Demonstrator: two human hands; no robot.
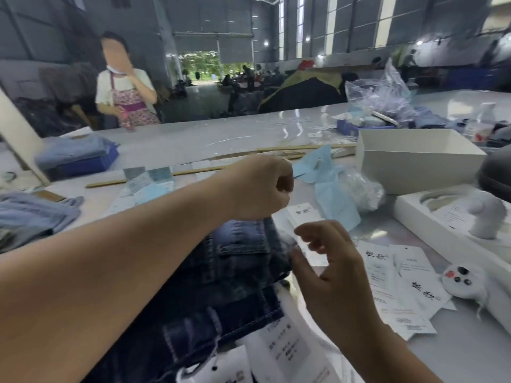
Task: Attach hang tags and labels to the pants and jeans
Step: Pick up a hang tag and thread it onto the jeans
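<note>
Dark jeans (235,275) run lengthwise away from camera beneath left hand (260,186).

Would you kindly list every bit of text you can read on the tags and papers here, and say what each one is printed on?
Two large brush-style black characters, not legible enough to quote: on the white hang tags right of the dark jeans.
The same two characters: on the tag below the left hand.
Small print on the tags, and on the front labels: too blurred to read.
</note>
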